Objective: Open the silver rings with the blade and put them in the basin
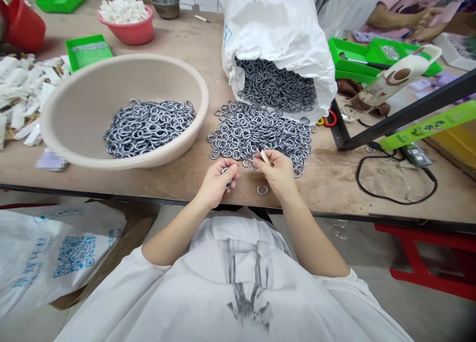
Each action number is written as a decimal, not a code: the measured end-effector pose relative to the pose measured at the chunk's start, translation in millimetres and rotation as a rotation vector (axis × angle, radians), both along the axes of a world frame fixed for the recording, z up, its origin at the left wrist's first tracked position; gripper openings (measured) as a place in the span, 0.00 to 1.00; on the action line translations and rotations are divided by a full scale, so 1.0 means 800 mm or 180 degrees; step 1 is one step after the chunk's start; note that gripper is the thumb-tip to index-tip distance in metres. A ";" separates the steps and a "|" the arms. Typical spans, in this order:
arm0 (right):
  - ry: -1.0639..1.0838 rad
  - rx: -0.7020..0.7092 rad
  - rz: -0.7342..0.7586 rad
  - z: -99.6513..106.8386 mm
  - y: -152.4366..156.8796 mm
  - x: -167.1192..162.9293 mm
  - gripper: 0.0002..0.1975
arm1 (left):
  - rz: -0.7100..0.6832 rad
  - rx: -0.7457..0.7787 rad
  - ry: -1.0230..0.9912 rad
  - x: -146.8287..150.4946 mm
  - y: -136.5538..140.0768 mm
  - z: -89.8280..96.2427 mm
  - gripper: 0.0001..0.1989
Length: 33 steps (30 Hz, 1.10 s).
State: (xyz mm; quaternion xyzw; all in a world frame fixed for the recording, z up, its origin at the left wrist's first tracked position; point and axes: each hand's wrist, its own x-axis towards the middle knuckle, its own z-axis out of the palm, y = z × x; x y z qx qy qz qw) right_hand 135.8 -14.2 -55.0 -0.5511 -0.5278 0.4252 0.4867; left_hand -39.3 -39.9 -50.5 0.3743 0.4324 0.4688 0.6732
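Observation:
Near the table's front edge, my left hand (220,181) is closed around a grey ring (225,171). Just to the right, my right hand (275,172) pinches a slim tool with a pale handle (266,157) and a dark tip; its exact kind is unclear. Beyond both hands spreads a loose pile of grey rings (256,131), spilling from the mouth of a white sack (275,29). One single ring (262,190) lies apart on the tabletop between my wrists. A large beige basin (74,119) at the left holds a heap of similar rings (150,126).
White pieces (18,94) lie heaped at far left, near a green tray (89,59) and a pink bowl (130,32). A black metal bar (405,111), bottle (394,82) and looped cable (359,178) occupy the right. Another person's arm (394,20) shows beyond.

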 end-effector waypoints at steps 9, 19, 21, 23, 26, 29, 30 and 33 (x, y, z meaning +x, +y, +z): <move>0.1064 -0.0304 0.0040 0.000 -0.016 -0.022 0.19 | -0.0204 0.0945 0.1395 0.011 0.014 -0.015 0.13; -0.1472 0.0426 0.0049 -0.002 -0.023 -0.001 0.06 | -0.0115 0.0425 0.0649 -0.009 0.014 0.001 0.19; -0.1092 0.0760 0.0123 0.007 -0.026 -0.005 0.10 | -0.0246 0.0229 0.0411 -0.006 0.009 0.005 0.20; -0.0720 0.0950 0.0471 0.018 -0.028 -0.011 0.14 | -0.0431 0.0093 0.0197 -0.002 0.003 0.008 0.21; -0.0386 0.0843 0.0852 0.026 -0.027 -0.019 0.17 | -0.0618 -0.0057 -0.0053 0.003 -0.004 0.011 0.21; -0.0251 0.0629 0.0668 0.025 -0.029 -0.018 0.21 | -0.0642 -0.0178 -0.0238 0.004 -0.007 0.015 0.21; -0.0351 0.0645 0.0607 0.024 -0.032 -0.016 0.21 | -0.0630 -0.0196 -0.0307 0.004 -0.007 0.016 0.21; -0.0985 0.0953 0.0670 0.024 -0.044 -0.013 0.21 | -0.0553 -0.0245 -0.0482 0.003 -0.006 0.018 0.20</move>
